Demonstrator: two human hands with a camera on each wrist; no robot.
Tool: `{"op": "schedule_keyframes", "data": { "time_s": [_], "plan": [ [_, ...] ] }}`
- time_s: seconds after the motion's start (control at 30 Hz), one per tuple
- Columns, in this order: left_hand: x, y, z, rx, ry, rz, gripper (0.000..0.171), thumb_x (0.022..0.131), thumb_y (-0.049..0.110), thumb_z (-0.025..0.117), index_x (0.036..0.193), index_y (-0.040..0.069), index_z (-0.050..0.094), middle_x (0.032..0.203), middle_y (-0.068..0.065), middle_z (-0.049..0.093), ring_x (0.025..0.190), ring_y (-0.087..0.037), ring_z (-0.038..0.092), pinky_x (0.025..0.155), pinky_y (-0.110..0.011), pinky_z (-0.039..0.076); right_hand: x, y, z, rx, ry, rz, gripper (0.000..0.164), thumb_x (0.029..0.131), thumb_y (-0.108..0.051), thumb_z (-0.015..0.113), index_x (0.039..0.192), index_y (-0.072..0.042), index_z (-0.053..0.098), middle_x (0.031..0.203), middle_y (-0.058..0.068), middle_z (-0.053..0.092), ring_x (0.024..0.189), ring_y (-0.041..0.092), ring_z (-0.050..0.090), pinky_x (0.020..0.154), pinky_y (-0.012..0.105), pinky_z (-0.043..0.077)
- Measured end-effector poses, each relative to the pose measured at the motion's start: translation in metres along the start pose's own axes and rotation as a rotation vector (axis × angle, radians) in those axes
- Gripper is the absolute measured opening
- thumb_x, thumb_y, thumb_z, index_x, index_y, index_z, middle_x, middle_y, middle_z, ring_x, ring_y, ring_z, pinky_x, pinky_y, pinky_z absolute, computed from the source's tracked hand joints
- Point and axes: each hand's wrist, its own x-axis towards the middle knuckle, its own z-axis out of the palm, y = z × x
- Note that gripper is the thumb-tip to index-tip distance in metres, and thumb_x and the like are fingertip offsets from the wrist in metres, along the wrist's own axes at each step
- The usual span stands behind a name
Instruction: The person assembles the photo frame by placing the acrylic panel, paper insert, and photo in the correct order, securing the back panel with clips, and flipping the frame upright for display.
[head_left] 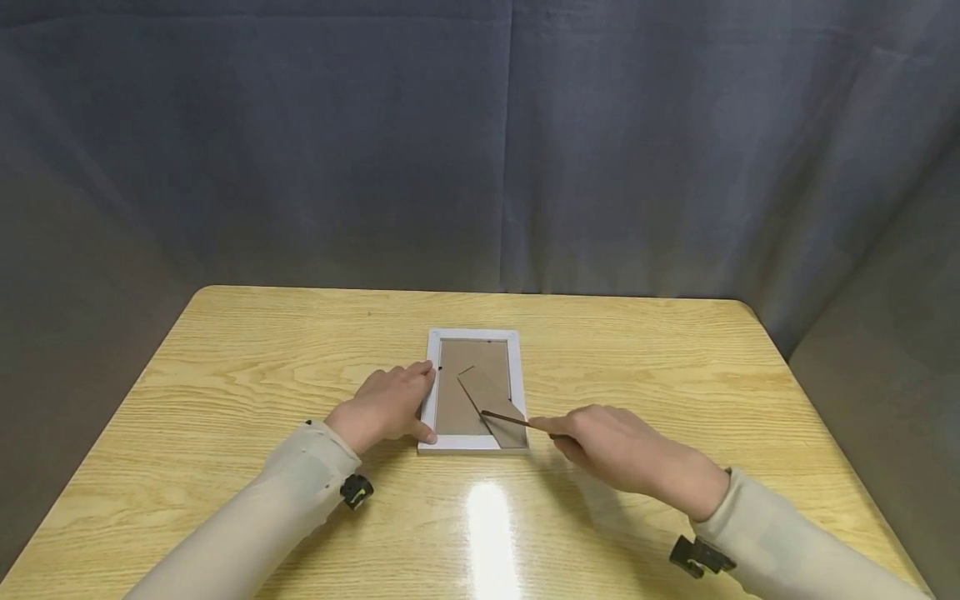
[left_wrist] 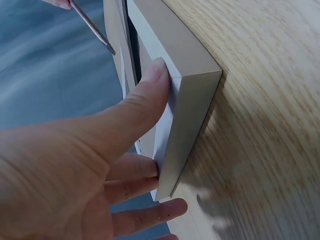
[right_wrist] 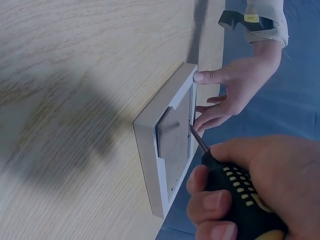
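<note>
A white picture frame (head_left: 471, 442) lies back side up on the table, showing its brown backing board (head_left: 457, 408) and a slanting stand leg (head_left: 487, 392). My left hand (head_left: 390, 404) presses on its left edge, thumb at the near corner and fingers farther up the side; the thumb (left_wrist: 147, 95) lies extended on the rim. From the right, my right hand (head_left: 611, 446) grips a screwdriver (right_wrist: 235, 192) with a dark, yellow-dotted handle. Its thin shaft (head_left: 506, 418) reaches over the stand leg. Whether the tip touches anything, I cannot tell.
The wood-grain table (head_left: 262, 375) extends around the frame on all sides. Dark grey curtains (head_left: 375, 167) hang behind it and at both sides. Black wrist devices (head_left: 356, 491) are strapped to both sleeves. A bright reflection shows on the tabletop in front.
</note>
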Motion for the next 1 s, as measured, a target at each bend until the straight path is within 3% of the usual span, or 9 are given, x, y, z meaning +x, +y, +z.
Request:
{"op": "schedule_keyframes", "data": {
  "time_s": [0.4,0.83,1.0],
  "plan": [
    [0.000,0.001,0.003,-0.031,0.011,0.012,0.096,0.066,0.048,0.076,0.140,-0.002,0.043,0.147,-0.019,0.038,0.120,-0.037,0.049,0.093,-0.047,0.046,-0.003,0.011,0.000,-0.003,0.067,0.042,0.040,0.095,-0.013,0.046,0.133,-0.019,0.058,0.055,-0.012,0.027,0.047,0.002,0.023,0.041,0.020,0.026],
    [-0.004,-0.001,0.005,-0.041,0.026,0.012,0.096,0.066,0.049,0.076,0.140,-0.003,0.043,0.147,-0.019,0.037,0.122,-0.036,0.048,0.095,-0.047,0.045,-0.006,0.027,0.003,0.038,0.212,0.168,0.038,0.095,-0.014,0.050,0.132,-0.017,0.059,0.057,-0.009,0.037,0.046,0.003,0.026,0.040,0.022,0.028],
    [-0.004,-0.002,0.005,-0.036,0.034,0.024,0.096,0.065,0.048,0.077,0.139,-0.003,0.044,0.146,-0.020,0.039,0.121,-0.036,0.049,0.094,-0.047,0.045,-0.006,0.034,0.005,0.054,0.233,0.209,0.038,0.095,-0.015,0.050,0.132,-0.015,0.059,0.056,-0.008,0.036,0.045,0.003,0.026,0.040,0.022,0.028]
  ]
}}
